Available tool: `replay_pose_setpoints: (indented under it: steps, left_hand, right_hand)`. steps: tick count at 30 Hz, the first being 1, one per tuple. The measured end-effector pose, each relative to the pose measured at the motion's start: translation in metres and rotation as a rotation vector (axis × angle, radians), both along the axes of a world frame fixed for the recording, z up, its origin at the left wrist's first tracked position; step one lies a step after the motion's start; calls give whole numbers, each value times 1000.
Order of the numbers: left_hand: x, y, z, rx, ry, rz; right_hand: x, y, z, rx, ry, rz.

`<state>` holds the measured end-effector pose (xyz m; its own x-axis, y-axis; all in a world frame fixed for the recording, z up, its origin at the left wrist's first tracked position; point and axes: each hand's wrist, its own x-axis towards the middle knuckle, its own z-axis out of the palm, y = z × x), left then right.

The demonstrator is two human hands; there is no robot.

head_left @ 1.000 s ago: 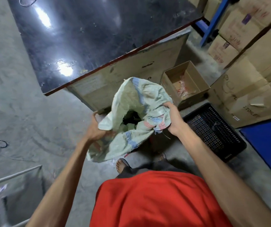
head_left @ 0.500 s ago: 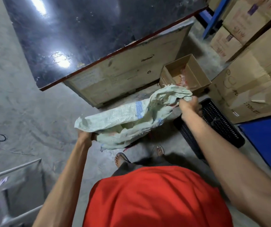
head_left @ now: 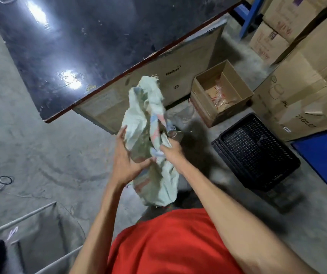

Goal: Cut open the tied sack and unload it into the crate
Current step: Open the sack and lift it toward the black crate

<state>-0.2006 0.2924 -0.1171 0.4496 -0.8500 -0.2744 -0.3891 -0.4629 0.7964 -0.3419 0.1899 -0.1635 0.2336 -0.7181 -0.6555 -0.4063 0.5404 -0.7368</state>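
Lately pulled the sack [head_left: 150, 135] back from the crate [head_left: 255, 151]; half a second ago stretched sideways between well-separated hands, right fist at the crate's rim; now bunched into a limp roll before the chest, hands drawn close together. Left hand [head_left: 126, 161] released, fingers [head_left: 122, 133] straight and splayed against the fabric's side, thumb pressed in lower down; right hand [head_left: 171, 151] clenched round a gathered fold. Looks slack and light, so probably emptied; cannot tell what landed in the crate, well off beyond the right knuckles. Long axis running away from the body, tilted slightly: one end hanging below both wrists, the other rising past the left fingertips toward the dark table [head_left: 79, 46]. Frayed threads at that far tip and just beyond the right fist; cannot tell which end is the mouth.
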Motion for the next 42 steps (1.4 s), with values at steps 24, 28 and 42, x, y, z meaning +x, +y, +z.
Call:
replay_pose_setpoints:
  steps: [24,28,42]
  left_hand:
    - [80,19,-38,316,-391,-36]
    - [134,67,0,260,-301,322]
    - [36,30,-38,982,-745,-510]
  right_hand:
    - [-177,-54,-11,-176,592,-129]
    - [-223,-66,-6,93,349,-654]
    - [-176,-26,1,44,389,554]
